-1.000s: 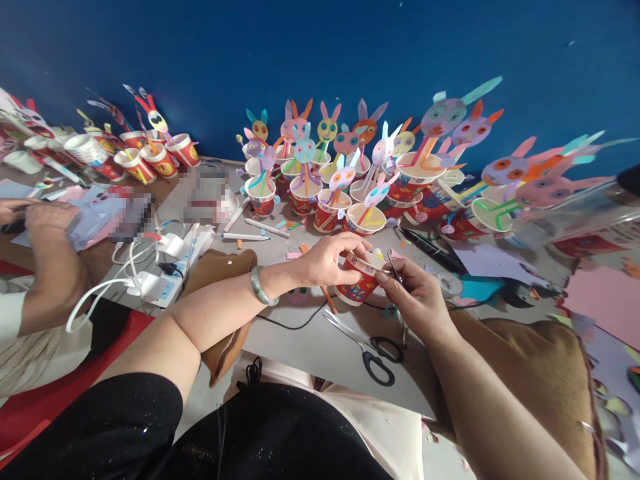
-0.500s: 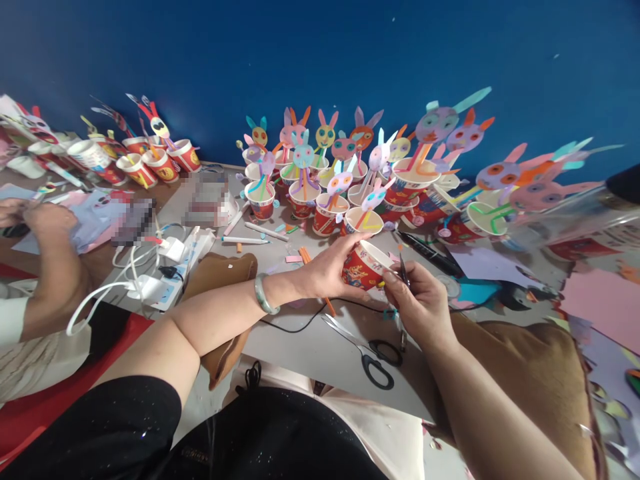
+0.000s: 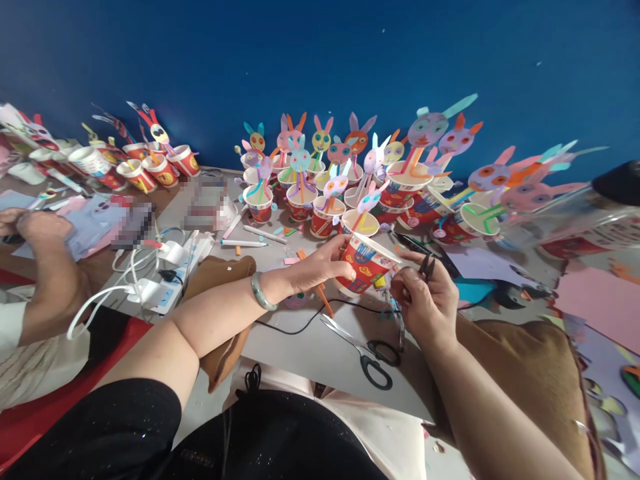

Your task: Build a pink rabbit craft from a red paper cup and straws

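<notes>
My left hand [image 3: 327, 267] is closed on a red printed paper cup [image 3: 364, 263], tilted with its white rim toward the upper right. A small yellow piece [image 3: 381, 281] shows at the cup's right side. My right hand [image 3: 425, 293] is beside the rim, fingers curled round a small dark pointed tool [image 3: 428, 267] whose tips stick up; its exact kind is unclear. Scissors with black handles [image 3: 373, 360] lie on the table below the hands. Orange strips [image 3: 320, 290] lie under my left hand.
Behind the cup stand several paper cups with paper rabbit heads [image 3: 300, 160]. A power strip [image 3: 187, 267] with cables and a brown cushion [image 3: 220, 287] are at left, near another person's hands [image 3: 45, 227]. At right are a clear bottle [image 3: 575, 220], pink paper [image 3: 595, 293] and another cushion [image 3: 520, 373].
The cup has been turned in my left hand and shows a different printed side. My right hand has shifted slightly right, with the dark tool's tips now pointing up, away from the cup.
</notes>
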